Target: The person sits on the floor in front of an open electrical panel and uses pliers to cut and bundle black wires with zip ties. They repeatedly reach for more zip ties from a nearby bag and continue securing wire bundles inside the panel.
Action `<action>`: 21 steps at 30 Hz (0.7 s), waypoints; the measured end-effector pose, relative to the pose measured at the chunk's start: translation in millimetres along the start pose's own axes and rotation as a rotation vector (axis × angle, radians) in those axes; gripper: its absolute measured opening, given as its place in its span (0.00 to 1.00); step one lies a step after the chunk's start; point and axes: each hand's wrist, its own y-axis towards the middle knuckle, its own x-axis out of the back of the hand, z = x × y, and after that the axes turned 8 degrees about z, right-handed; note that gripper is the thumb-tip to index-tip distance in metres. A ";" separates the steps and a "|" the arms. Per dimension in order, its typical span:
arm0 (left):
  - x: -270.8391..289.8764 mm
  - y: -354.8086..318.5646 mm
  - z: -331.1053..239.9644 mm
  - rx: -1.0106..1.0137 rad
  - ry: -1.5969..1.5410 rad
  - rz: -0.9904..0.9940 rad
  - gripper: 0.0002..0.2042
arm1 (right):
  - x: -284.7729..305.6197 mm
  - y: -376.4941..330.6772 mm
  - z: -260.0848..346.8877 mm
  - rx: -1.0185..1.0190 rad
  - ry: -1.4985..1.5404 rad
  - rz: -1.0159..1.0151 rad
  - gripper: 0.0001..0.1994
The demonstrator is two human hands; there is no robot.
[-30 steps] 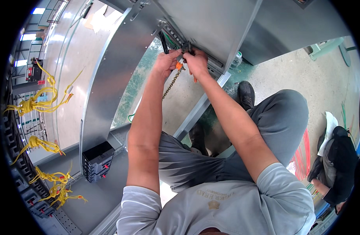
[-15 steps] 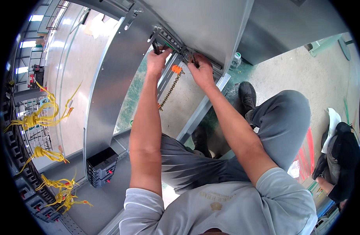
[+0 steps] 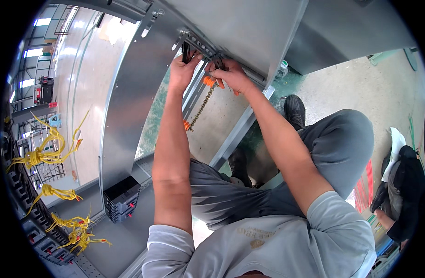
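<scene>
- Right hand (image 3: 231, 76) has shifted inward, grasping an orange-handled tool (image 3: 236, 92); both hands now work closer together beside the slotted rail (image 3: 201, 44).
- Left hand (image 3: 181, 74) keeps gripping a black item (image 3: 186, 50).
- Brass terminal strip (image 3: 201, 109) remains below, between the forearms.

Orange-handled tool (image 3: 236, 92) in the right hand (image 3: 232, 77)

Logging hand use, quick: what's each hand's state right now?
Left hand: closed, apparently on a slim black piece.
Right hand: closed, holding a black tool with orange handles.
</scene>
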 end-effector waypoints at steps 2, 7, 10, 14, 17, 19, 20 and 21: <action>1.0 1.9 2.5 -0.024 0.028 -0.015 0.11 | 0.3 6.7 -6.3 0.066 -0.049 -0.032 0.12; 1.3 12.9 -4.5 0.011 0.137 0.004 0.11 | 4.6 25.8 -40.0 0.366 -0.246 -0.211 0.12; 5.1 16.7 -3.8 -0.031 0.044 0.069 0.11 | 10.0 24.8 -42.0 0.333 -0.317 -0.157 0.12; 12.4 21.8 -10.6 -0.017 -0.091 0.199 0.06 | 10.1 25.8 -45.4 0.327 -0.327 -0.201 0.11; 14.2 18.6 -29.0 0.167 -0.129 0.260 0.07 | 6.8 20.6 -46.0 0.311 -0.240 -0.271 0.09; 16.6 15.1 -20.5 0.190 -0.209 0.269 0.09 | 0.3 10.5 -35.7 0.227 -0.153 -0.288 0.08; 18.3 15.0 -17.1 0.198 -0.230 0.276 0.08 | -2.7 12.1 -36.4 0.234 0.045 -0.255 0.08; 19.3 17.1 -16.1 0.203 -0.249 0.287 0.08 | -6.1 16.2 -37.1 0.241 0.244 -0.225 0.07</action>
